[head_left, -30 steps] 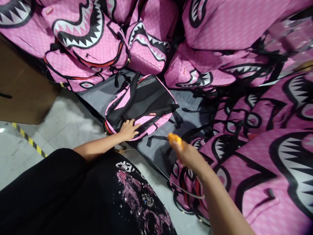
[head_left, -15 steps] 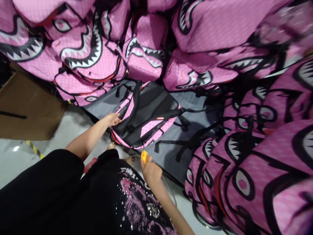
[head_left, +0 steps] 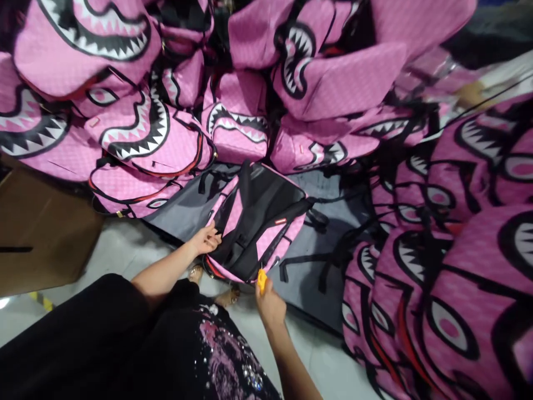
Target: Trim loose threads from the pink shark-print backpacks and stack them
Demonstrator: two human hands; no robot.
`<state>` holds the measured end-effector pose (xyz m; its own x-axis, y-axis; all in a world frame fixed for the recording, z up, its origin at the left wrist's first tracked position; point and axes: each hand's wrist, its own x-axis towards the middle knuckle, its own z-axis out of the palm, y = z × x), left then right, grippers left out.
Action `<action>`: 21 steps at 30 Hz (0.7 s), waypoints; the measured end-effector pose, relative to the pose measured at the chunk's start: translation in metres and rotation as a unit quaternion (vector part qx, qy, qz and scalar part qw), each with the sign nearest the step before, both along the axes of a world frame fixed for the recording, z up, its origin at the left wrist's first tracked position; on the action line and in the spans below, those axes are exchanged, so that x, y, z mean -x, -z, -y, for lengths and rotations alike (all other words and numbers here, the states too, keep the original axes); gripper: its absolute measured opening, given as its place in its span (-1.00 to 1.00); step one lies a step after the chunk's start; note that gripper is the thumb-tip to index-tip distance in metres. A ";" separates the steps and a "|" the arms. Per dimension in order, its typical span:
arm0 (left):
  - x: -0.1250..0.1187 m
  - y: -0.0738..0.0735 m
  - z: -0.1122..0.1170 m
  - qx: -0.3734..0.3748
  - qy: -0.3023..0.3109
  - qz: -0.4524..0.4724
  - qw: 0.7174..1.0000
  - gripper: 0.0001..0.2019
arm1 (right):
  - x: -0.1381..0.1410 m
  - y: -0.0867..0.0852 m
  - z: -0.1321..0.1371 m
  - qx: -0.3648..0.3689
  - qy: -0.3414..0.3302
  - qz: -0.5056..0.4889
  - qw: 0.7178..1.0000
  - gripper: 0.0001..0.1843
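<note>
A pink backpack [head_left: 266, 222] lies back side up on a grey sheet [head_left: 316, 261], its black straps and mesh panel facing me. My left hand [head_left: 205, 240] grips its near left edge. My right hand [head_left: 270, 303] is closed around a small orange tool [head_left: 261, 279], whose tip sits at the backpack's near bottom edge. My black dress with a pink sparkly print fills the lower left.
Piles of pink backpacks with shark-mouth prints [head_left: 137, 130] ring the sheet at the back and right [head_left: 453, 266]. A brown cardboard box [head_left: 41, 233] stands at the left. Pale floor [head_left: 120, 255] shows between the box and the sheet.
My left hand shifted from the backpack's lower side to its left edge. My right hand swung in from the right with the orange tool to the backpack's near edge. The view tilted upward.
</note>
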<state>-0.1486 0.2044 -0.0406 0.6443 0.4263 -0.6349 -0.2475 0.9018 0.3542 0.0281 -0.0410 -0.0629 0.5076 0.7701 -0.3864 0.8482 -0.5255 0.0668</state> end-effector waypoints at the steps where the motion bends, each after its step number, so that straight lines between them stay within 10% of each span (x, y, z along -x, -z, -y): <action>1: 0.002 0.002 -0.003 0.023 0.018 0.004 1.000 -0.56 | 0.001 -0.005 -0.002 0.014 0.013 -0.008 1.000 -0.47; 21: -0.010 -0.007 -0.018 0.129 0.026 0.105 0.986 -0.33 | 0.034 -0.069 0.019 0.052 0.204 -0.096 0.973 -0.53</action>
